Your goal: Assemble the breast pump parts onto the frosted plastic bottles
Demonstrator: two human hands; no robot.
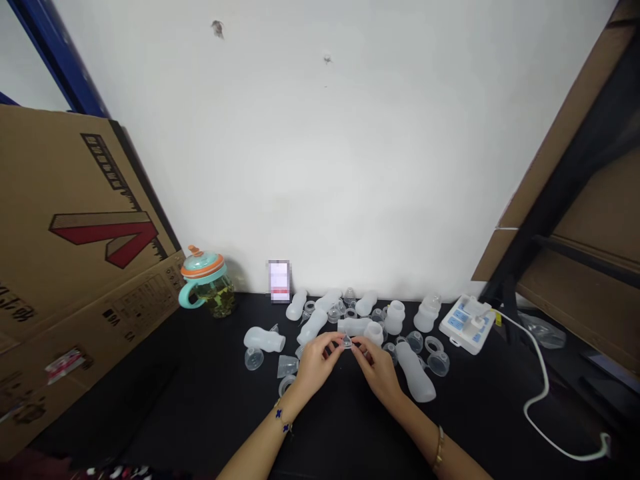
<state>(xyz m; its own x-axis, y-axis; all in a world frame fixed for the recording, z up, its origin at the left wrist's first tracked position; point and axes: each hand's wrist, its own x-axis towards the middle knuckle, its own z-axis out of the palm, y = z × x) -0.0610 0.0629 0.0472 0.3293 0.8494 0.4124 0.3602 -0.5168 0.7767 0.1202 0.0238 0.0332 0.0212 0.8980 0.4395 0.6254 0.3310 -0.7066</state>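
My left hand (315,363) and my right hand (376,365) meet over the black table (200,407), fingertips pinched together on a small clear plastic part (347,342). Around them lie several translucent white bottle bodies, such as one bottle (415,379) beside my right hand and another bottle (264,339) to the left. Clear rings and caps (254,359) are scattered among the bottles. A bracelet shows on each wrist.
A teal and orange lidded cup (207,285) stands at the back left by a large cardboard box (75,267). A white device (467,323) with a white cable (543,393) sits at the right. A white wall lies behind, with dark shelving at the right.
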